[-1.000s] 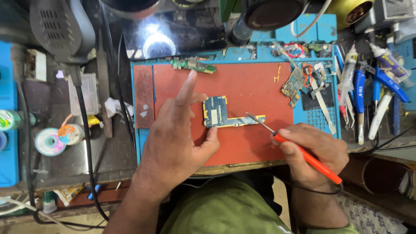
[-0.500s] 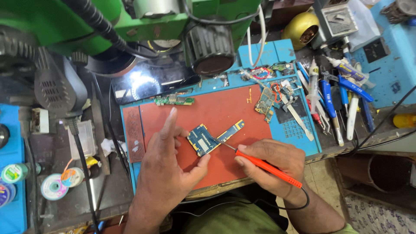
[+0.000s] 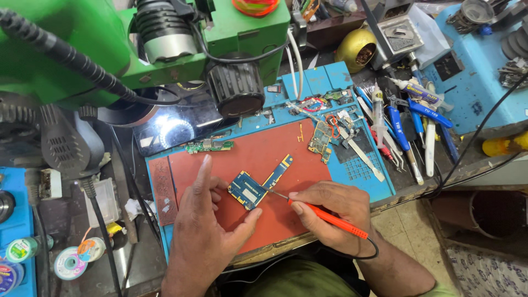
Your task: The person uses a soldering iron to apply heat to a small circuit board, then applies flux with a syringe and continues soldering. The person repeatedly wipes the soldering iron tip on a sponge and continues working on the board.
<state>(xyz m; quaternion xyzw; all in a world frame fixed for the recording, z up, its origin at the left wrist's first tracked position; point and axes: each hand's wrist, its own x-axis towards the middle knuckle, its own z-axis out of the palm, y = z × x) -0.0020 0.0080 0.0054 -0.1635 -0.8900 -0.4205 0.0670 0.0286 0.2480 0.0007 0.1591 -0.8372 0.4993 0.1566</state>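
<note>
Near the mat's [image 3: 286,157] front edge, a circuit board [image 3: 254,188] was steadied by the open left hand [image 3: 209,231]; a soldering iron [image 3: 324,216] was gripped by the right hand [image 3: 335,212].

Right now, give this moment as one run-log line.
left hand: steadies blue circuit board | right hand: holds orange-handled soldering iron, tip on board | surface: red mat
</note>
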